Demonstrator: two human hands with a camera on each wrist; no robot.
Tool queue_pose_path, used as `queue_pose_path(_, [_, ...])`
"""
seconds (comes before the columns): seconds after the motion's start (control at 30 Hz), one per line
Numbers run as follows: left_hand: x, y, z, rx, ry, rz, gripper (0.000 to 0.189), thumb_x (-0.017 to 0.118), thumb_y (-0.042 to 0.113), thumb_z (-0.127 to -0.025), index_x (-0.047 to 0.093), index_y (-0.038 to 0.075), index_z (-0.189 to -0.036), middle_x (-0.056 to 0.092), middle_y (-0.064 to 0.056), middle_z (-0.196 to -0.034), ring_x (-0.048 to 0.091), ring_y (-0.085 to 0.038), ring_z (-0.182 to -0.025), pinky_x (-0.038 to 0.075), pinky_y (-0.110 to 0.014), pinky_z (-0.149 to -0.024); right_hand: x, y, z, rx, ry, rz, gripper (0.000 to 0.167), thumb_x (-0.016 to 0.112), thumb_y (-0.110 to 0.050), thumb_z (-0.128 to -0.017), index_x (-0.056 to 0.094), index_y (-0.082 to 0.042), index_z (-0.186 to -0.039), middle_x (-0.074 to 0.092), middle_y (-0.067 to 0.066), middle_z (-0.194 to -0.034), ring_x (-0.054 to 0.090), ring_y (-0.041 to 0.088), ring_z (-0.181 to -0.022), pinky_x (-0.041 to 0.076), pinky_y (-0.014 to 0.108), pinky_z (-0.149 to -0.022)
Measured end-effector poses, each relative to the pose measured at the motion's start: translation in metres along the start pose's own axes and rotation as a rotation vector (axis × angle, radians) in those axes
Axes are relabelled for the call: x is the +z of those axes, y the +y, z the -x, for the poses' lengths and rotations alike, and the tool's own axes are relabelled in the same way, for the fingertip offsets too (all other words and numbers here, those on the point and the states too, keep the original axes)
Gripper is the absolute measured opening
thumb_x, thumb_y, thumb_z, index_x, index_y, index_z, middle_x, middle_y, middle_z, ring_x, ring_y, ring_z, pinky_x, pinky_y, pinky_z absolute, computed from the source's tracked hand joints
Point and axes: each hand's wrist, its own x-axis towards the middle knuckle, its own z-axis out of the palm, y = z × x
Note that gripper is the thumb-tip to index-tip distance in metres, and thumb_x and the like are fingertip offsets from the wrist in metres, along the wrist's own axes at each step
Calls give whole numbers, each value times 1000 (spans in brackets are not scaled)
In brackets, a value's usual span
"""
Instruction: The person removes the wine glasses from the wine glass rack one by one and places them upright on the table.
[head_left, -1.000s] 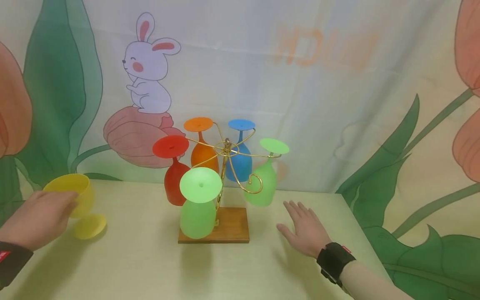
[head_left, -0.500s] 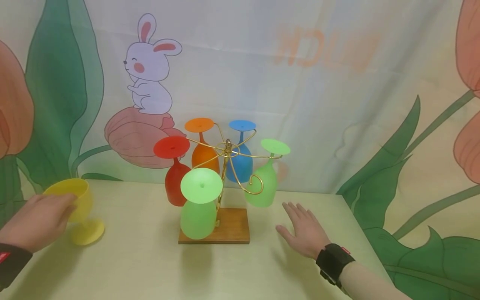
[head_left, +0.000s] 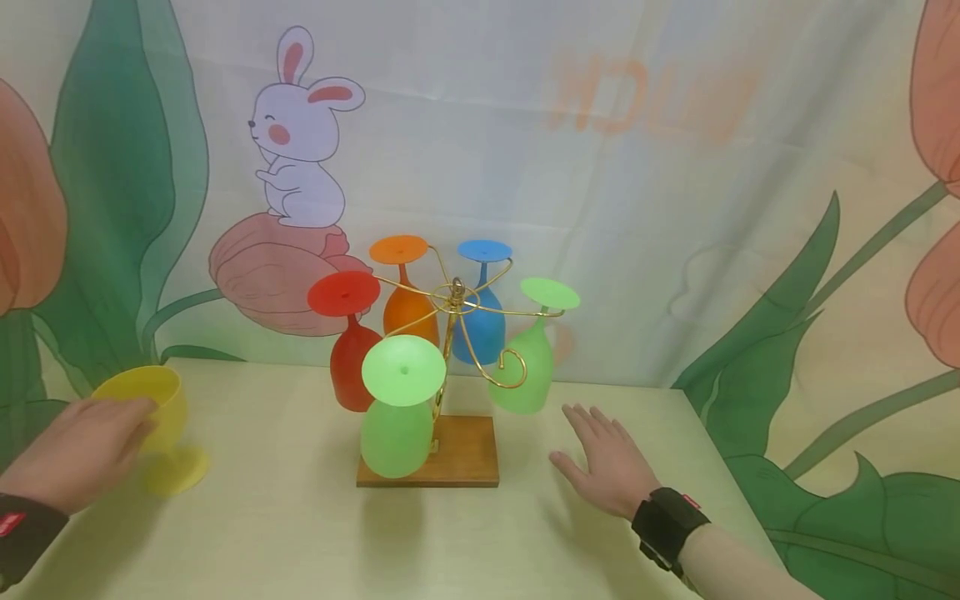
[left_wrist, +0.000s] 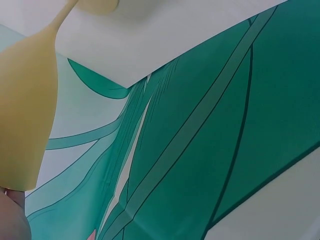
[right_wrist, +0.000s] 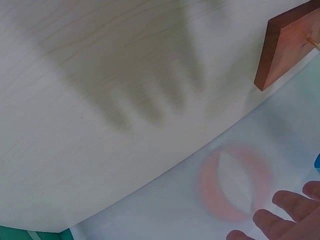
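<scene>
At the left of the head view, my left hand [head_left: 82,450] grips a yellow plastic goblet [head_left: 171,408] by its rim. The goblet's bowl faces up and its foot is low, near the tabletop; whether it touches is unclear. The left wrist view has the goblet's bowl [left_wrist: 25,115] along its left edge, with a fingertip at the rim. My right hand [head_left: 611,462] is spread above the table, right of the rack, and holds nothing. Its fingertips [right_wrist: 270,222] show in the right wrist view, with the hand's shadow on the table.
Mid-table stands a gold wire rack [head_left: 455,304] on a wooden base [head_left: 465,450]. Upside-down goblets hang from it: red [head_left: 352,367], orange [head_left: 408,321], blue [head_left: 480,329], and two green, front [head_left: 397,437] and right [head_left: 525,367]. A printed curtain [head_left: 465,125] backs the table.
The yellow goblet has gone from tilted to more upright and come down slightly, with my left hand still on its rim. My right hand and the rack look nearly unchanged.
</scene>
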Motion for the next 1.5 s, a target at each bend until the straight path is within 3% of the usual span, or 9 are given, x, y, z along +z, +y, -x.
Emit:
queue_pose_path(0.1, [1,-1,0,-18,-36,0,22,64,8,-88,47,16,-78,35,7,-63,35,-13,-58,32,-39,-59,-4,-4,0,-2,-3,-4,74,46,-59,-95,32,-14,-152,37,11,-152,28,33,-141,22,56,-112])
queue_pose_path(0.2, [2,0,3,-36,-1,21,11,65,16,-90,56,9,-91,54,-3,-74,51,-24,-70,37,-48,-68,-9,-8,-2,-16,7,1,75,42,-62,-95,31,-14,-152,36,11,-152,26,33,-142,21,54,-113])
queue_pose_path(0.27, [0,5,3,-53,45,42,26,65,24,-91,57,4,-106,60,-14,-93,54,-37,-90,35,-57,-78,-14,-12,-3,-29,27,3,75,42,-61,-95,30,-13,-152,36,11,-152,26,33,-142,20,53,-114])
queue_pose_path(0.33, [-3,14,1,-55,114,74,49,67,33,-89,52,2,-125,55,-23,-118,45,-47,-112,28,-66,-88,-20,-14,-5,-46,60,9,75,43,-59,-95,30,-11,-152,36,11,-152,26,33,-142,20,53,-114])
queue_pose_path(0.5, [-15,48,-14,49,219,121,78,74,38,-80,41,6,-143,41,-24,-140,31,-46,-131,18,-65,-106,-43,-23,-10,-96,171,18,76,47,-56,-95,29,-9,-152,35,11,-153,25,33,-142,22,52,-113])
queue_pose_path(0.7, [-15,93,-21,151,152,51,93,68,53,-81,23,17,-155,21,-13,-158,13,-35,-145,-1,-47,-117,-77,-38,-16,-220,331,-19,78,49,-52,-94,21,-11,-155,27,10,-157,18,30,-145,19,50,-115])
queue_pose_path(0.93, [-5,124,-21,198,87,40,96,63,60,-83,15,21,-157,11,-5,-162,11,-33,-145,0,-49,-117,-119,-99,-31,-518,469,44,82,37,-62,-94,26,-5,-152,27,12,-156,23,33,-143,18,52,-115])
queue_pose_path(1.17, [3,136,-18,215,38,55,95,58,64,-84,13,23,-157,8,-3,-162,5,-30,-147,1,-51,-117,-135,-157,-48,-782,438,90,80,44,-59,-93,29,-7,-151,29,10,-156,22,31,-144,17,52,-115])
queue_pose_path(1.5, [6,141,-16,209,47,86,96,63,60,-83,14,24,-157,11,-3,-161,9,-32,-146,0,-50,-117,-129,-191,-58,-891,279,195,71,57,-38,-92,31,-9,-151,34,13,-153,21,30,-144,13,47,-117])
